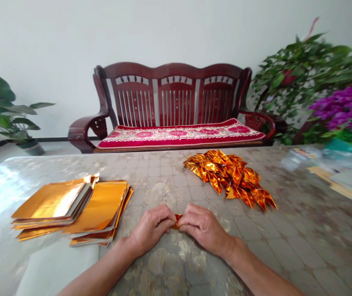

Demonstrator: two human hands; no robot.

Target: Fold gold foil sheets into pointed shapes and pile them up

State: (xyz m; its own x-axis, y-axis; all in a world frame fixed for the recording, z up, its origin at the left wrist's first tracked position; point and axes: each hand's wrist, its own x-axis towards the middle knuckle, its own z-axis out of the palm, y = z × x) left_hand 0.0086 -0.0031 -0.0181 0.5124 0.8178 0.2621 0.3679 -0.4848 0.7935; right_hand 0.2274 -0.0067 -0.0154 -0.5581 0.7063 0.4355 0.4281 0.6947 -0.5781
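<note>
My left hand (151, 228) and my right hand (203, 227) meet at the near middle of the table, fingers curled and pinching a small folded piece of gold foil paper (178, 220) between them. Most of the piece is hidden by my fingers. To the left lie stacks of flat gold foil sheets (73, 205). Beyond my right hand sits a pile of folded gold foil pieces (229, 176).
The table (287, 238) has a patterned, glossy cover. Clear bags and flat packets (339, 168) lie at its right edge. Behind the table stand a dark wooden bench (176, 102) with a red cushion, a potted plant (5, 111) left, and purple flowers (345, 107) right.
</note>
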